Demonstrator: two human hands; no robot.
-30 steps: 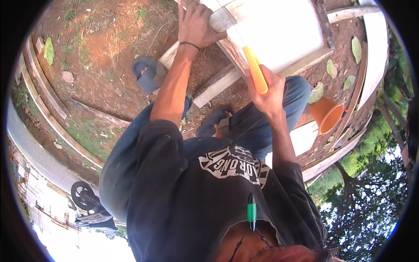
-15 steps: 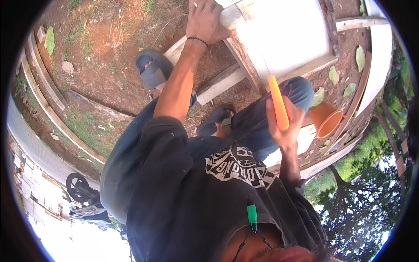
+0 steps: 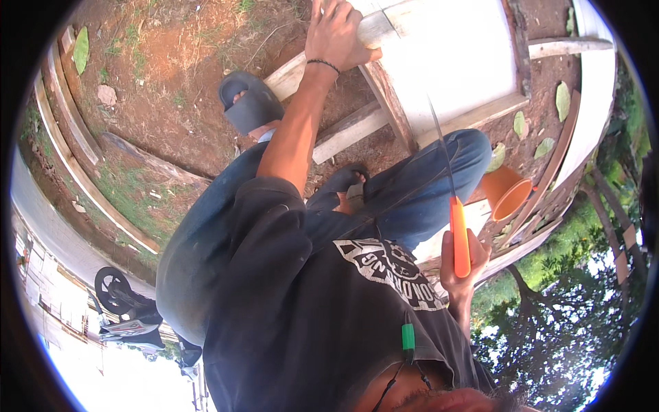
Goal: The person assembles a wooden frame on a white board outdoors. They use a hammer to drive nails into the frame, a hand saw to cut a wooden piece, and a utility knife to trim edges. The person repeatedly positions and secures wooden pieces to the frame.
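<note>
My left hand (image 3: 338,33) is clamped over a pale piece of wood (image 3: 379,29), its thumb along the near edge and a dark cord around the wrist. My right hand (image 3: 467,264) grips the orange handle of a hand saw (image 3: 459,237) above my bent right knee. Its thin blade slants up and left, fading against a bright white board (image 3: 460,62). A thin dark line crosses the pale wood just right of my left hand; whether it is the blade or a mark, I cannot tell.
Wooden slats (image 3: 391,103) frame the white board. An orange bucket (image 3: 506,193) lies tilted beside my right knee. Long planks (image 3: 89,178) lie on the soil to the left, with a motorcycle (image 3: 127,309) beyond. Leaves and trees are on the right.
My right hand has drawn the saw back toward my body, down and slightly right; more of its blade shows. My left hand stays on the wood. The view has shifted slightly.
</note>
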